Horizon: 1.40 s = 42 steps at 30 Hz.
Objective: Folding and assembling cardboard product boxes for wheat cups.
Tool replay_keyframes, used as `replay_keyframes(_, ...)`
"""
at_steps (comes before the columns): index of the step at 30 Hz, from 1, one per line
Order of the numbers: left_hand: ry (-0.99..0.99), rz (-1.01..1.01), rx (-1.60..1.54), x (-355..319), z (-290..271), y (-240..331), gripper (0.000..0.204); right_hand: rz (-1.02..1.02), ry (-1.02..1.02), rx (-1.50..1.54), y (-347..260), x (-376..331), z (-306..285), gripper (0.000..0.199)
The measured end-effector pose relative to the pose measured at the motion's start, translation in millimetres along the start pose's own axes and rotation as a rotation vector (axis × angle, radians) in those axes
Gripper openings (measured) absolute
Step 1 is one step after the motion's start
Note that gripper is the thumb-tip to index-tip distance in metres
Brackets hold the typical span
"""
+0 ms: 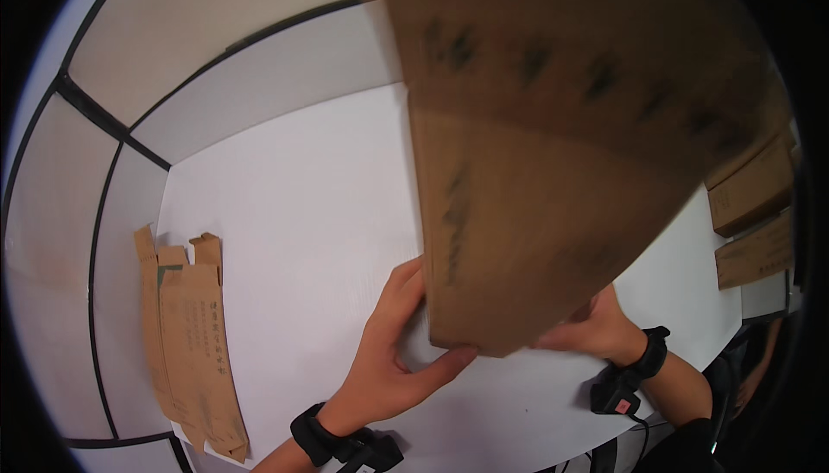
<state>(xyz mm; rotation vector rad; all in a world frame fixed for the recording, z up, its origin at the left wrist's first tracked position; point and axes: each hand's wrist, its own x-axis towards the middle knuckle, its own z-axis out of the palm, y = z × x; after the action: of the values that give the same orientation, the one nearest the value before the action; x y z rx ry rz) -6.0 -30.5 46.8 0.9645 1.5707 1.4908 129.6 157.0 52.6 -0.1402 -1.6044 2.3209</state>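
Note:
A tall brown cardboard box point(535, 188) rises close to the camera, covering the right middle of the view; its top runs out of the picture. Dark markings on its face are blurred. At its lower left corner, my left hand point(389, 356) grips it, thumb along the bottom edge and fingers partly hidden behind the left side. My right hand point(600, 330) holds the lower right edge, its fingers mostly hidden by the box. Black bands with small devices circle both wrists.
A flattened cardboard carton point(192, 343) with raised flaps lies at the left of the white table point(294, 214). Several brown boxes point(753, 201) are stacked at the far right. White panels with black edging point(259, 67) wall in the back and left. Another person's arm point(760, 369) shows at the lower right.

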Motion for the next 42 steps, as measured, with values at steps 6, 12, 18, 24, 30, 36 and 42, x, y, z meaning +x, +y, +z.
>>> replay_keyframes(6,-0.01,-0.09,0.128,-2.7,1.8,8.3,0.091,-0.003,-0.091,-0.71,3.5,-3.9,11.2,0.079)
replay_keyframes(12,0.052,-0.125,0.212,2.6,2.9,5.3,0.076,-0.005,-0.109,-0.654,4.8,-3.1,4.2,0.067)
replay_keyframes(18,0.007,-0.133,0.252,-0.3,-9.3,0.4,0.07,-0.033,-0.133,-0.53,12.4,2.7,5.1,0.057)
replay_keyframes(24,-0.288,-0.575,-0.154,43.5,-25.6,-59.5,0.05,0.05,-0.309,-0.339,21.4,-6.6,-20.2,0.091)
replay_keyframes(30,0.092,-0.02,-0.041,-4.5,3.9,1.9,0.075,-0.353,-0.246,-0.763,17.8,-2.3,-16.4,0.089)
replay_keyframes(36,0.111,0.255,0.119,1.7,-1.6,-6.6,0.078,-0.207,-0.052,-0.469,1.3,-27.6,-9.2,0.071)
replay_keyframes(42,-0.073,0.207,-0.046,0.4,-3.9,-0.3,0.12,-0.302,-0.163,-0.695,7.5,-24.3,0.7,0.062)
